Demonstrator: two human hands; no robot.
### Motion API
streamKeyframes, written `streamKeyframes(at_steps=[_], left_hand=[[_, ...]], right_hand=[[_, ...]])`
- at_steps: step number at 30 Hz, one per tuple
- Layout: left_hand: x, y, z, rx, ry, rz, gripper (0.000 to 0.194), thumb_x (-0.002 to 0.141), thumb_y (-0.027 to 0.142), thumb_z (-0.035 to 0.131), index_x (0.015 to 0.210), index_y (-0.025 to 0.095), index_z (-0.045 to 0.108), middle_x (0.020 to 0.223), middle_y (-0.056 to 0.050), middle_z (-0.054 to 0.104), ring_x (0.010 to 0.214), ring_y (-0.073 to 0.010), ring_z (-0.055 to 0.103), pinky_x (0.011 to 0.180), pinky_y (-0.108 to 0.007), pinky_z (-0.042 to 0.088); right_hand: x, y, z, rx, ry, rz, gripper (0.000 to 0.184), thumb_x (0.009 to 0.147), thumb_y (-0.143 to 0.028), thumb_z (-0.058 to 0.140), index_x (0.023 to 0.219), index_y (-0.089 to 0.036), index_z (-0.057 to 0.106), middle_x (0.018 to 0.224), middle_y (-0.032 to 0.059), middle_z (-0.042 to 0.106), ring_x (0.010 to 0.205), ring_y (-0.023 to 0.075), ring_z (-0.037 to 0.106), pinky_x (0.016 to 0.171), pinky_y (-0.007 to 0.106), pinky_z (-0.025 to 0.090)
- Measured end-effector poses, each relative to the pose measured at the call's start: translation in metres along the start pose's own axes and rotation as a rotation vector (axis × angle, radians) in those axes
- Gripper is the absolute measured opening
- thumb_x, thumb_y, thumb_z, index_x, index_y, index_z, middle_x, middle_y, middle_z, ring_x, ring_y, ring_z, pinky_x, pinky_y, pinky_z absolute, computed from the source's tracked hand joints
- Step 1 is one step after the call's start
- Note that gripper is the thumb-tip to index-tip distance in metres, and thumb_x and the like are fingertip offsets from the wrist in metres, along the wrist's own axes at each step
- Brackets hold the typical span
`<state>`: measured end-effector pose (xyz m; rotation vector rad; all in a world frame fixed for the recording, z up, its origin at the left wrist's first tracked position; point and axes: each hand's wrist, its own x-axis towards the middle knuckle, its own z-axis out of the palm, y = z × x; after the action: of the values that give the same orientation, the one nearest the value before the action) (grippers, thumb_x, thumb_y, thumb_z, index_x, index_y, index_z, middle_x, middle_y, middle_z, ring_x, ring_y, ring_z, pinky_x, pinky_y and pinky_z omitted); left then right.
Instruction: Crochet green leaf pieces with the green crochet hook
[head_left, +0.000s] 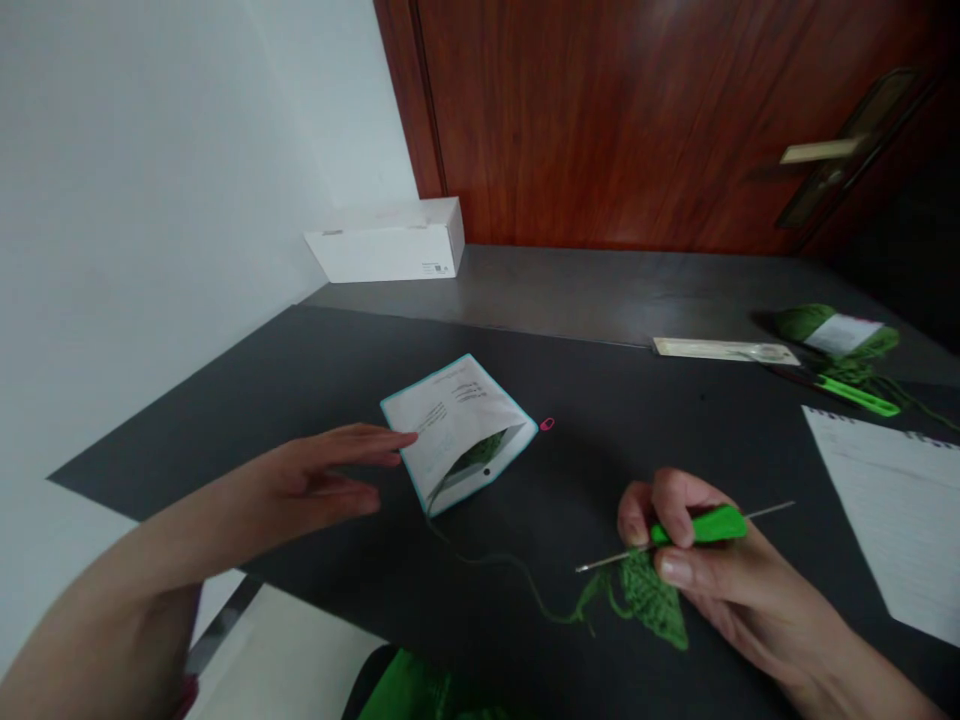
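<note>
My right hand (697,560) is closed round a crochet hook with a green handle (697,527), its metal shaft pointing left, and it also pinches a small green crocheted piece (654,600). A strand of green yarn (517,575) runs from that piece into a white paper pouch (456,430) with a teal edge, which holds more green yarn. My left hand (330,475) reaches toward the pouch with its fingers stretched out flat; the fingertips touch the pouch's left edge. It holds nothing.
The dark table top (600,420) carries a tiny pink stitch marker (547,424), a white box (390,240) at the back, a flat cream packet (724,350), a green yarn skein (832,332), a green pen-like tool (855,393) and a lined notepad (892,510). A wooden door (637,110) stands behind.
</note>
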<state>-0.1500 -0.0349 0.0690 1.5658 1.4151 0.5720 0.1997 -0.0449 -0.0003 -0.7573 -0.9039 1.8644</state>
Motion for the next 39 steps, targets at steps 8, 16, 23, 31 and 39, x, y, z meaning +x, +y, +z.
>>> streamKeyframes(at_steps=[8,16,23,31,39], left_hand=[[0.076,0.044,0.107,-0.662,-0.661,0.500,0.037,0.092,0.045,0.053,0.097,0.018,0.078,0.065,-0.003,0.064,0.068,-0.0143,0.062,0.081,-0.030,0.048],[0.105,0.031,0.149,-1.201,-1.015,0.370,0.049,0.088,0.061,0.046,0.108,0.027,0.074,0.065,-0.003,0.068,0.062,-0.0150,0.063,0.066,-0.028,0.047],[0.090,0.043,0.126,-1.411,-0.576,0.378,0.029,0.085,0.057,0.054,0.094,0.041,0.076,0.057,0.001,0.059,0.046,-0.0126,0.053,0.042,-0.023,0.041],[0.079,0.049,0.111,-0.382,-0.239,0.678,0.053,0.096,0.053,0.037,0.077,0.024,0.078,0.134,-0.002,0.061,0.140,-0.0254,0.037,0.118,-0.041,0.019],[0.077,0.037,0.144,-0.418,-0.209,0.441,0.060,0.082,0.047,0.066,0.132,0.015,0.057,0.108,-0.010,0.063,0.104,-0.0214,0.060,0.098,-0.037,0.044]], right_hand=[[0.005,0.001,-0.014,0.012,-0.111,-0.053,0.021,0.065,-0.020,0.084,0.067,-0.023,0.063,0.075,-0.0005,0.064,0.069,0.0133,0.054,0.061,0.021,0.046],[0.007,0.001,-0.022,0.160,-0.242,-0.017,0.017,0.073,-0.017,0.078,0.075,-0.027,0.064,0.082,-0.0019,0.063,0.075,0.0154,0.063,0.068,0.028,0.052],[0.010,0.002,-0.016,0.164,-0.146,-0.076,0.021,0.067,-0.014,0.082,0.069,-0.022,0.063,0.075,0.0001,0.064,0.064,0.0111,0.053,0.054,0.017,0.046],[0.011,0.003,-0.012,0.139,-0.052,-0.134,0.018,0.070,-0.018,0.081,0.071,-0.024,0.063,0.077,-0.0020,0.066,0.067,0.0106,0.058,0.060,0.017,0.051],[0.016,0.013,-0.013,-0.097,0.165,-0.277,0.016,0.075,-0.016,0.078,0.074,-0.024,0.063,0.083,-0.0036,0.067,0.078,0.0095,0.064,0.069,0.015,0.053]])
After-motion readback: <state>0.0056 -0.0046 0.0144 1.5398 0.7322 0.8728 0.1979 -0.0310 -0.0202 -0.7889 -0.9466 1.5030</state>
